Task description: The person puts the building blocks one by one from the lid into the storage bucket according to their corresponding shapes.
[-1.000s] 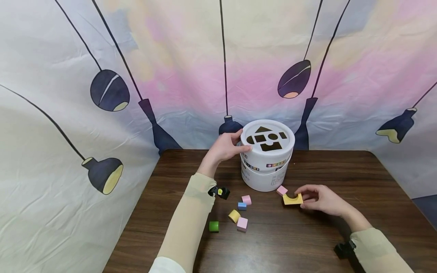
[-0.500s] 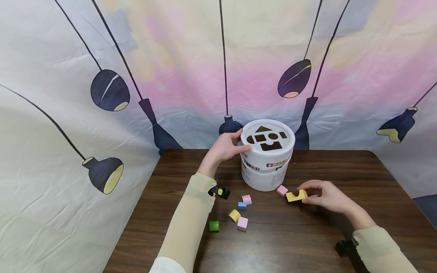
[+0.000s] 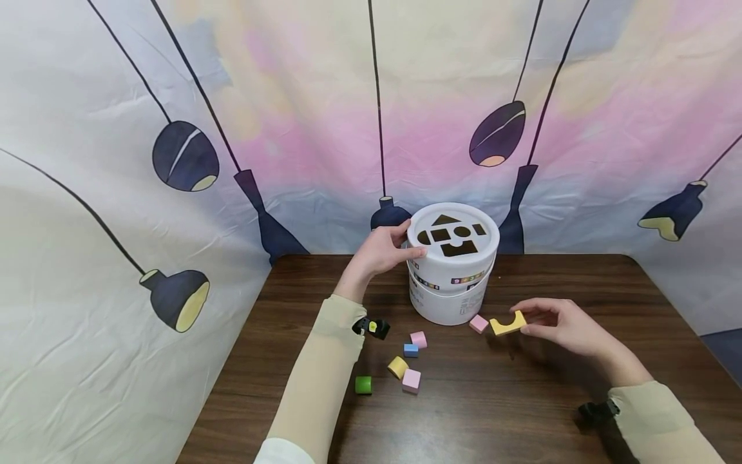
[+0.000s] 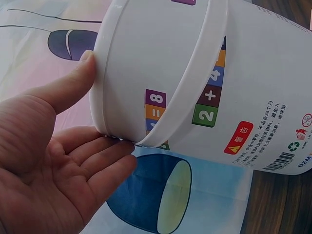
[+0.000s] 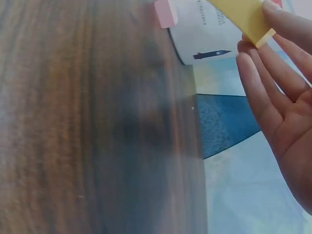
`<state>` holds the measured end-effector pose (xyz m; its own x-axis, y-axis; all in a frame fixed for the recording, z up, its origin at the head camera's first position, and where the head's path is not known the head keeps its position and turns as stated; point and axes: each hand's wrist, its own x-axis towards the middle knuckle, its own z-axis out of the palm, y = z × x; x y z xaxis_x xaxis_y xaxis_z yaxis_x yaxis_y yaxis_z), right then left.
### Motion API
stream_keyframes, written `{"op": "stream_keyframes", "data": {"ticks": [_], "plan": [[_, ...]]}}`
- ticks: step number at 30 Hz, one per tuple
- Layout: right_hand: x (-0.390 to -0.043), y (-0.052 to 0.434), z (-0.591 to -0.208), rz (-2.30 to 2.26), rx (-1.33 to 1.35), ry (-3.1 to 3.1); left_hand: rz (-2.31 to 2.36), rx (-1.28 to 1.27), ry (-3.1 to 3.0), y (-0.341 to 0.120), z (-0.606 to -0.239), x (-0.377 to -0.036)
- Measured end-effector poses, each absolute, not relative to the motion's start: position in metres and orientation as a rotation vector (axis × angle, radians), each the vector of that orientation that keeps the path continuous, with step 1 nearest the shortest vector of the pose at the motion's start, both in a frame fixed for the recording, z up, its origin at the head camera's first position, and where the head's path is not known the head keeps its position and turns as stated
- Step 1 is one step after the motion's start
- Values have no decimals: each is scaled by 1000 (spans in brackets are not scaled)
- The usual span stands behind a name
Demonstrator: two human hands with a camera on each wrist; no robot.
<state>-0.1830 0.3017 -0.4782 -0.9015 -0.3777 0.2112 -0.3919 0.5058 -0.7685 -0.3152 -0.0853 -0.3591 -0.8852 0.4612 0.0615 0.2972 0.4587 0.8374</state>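
Note:
A white bucket (image 3: 443, 306) stands upright at the back of the table, its lid (image 3: 467, 215) cut with several shaped holes. My left hand (image 3: 379, 251) grips the lid's left edge, thumb on the rim; in the left wrist view its fingers (image 4: 100, 151) lie along the bucket's side (image 4: 146, 58). With thumb and fingers, my right hand (image 3: 565, 327) pinches a yellow arch block (image 3: 509, 328) by one end, over the table to the right of the bucket. In the right wrist view the same block (image 5: 248, 19) is partly cut off at the top.
A pink block (image 3: 478, 323) lies by the bucket's base, just left of the arch block. Nearer me on the brown table (image 3: 493, 419) are a pink half-round (image 3: 418, 339), a blue block (image 3: 411, 350), a yellow cylinder (image 3: 398, 367), a pink cube (image 3: 411, 381) and a green cylinder (image 3: 363, 385).
My right hand has risen and moved slightly right and away from me with the yellow arch block, which has tilted. The left hand and bucket have stayed in place.

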Motion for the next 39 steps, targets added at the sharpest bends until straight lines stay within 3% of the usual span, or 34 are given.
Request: {"op": "stream_keyframes", "data": {"ticks": [12,39], "plan": [[-185,310,-454,1350,809,-2603,1394,651,2536,-85,-358,-315],[-192,298,-412,1466,720,-2406,1452,655,2489,-85,-358,-314]]}}
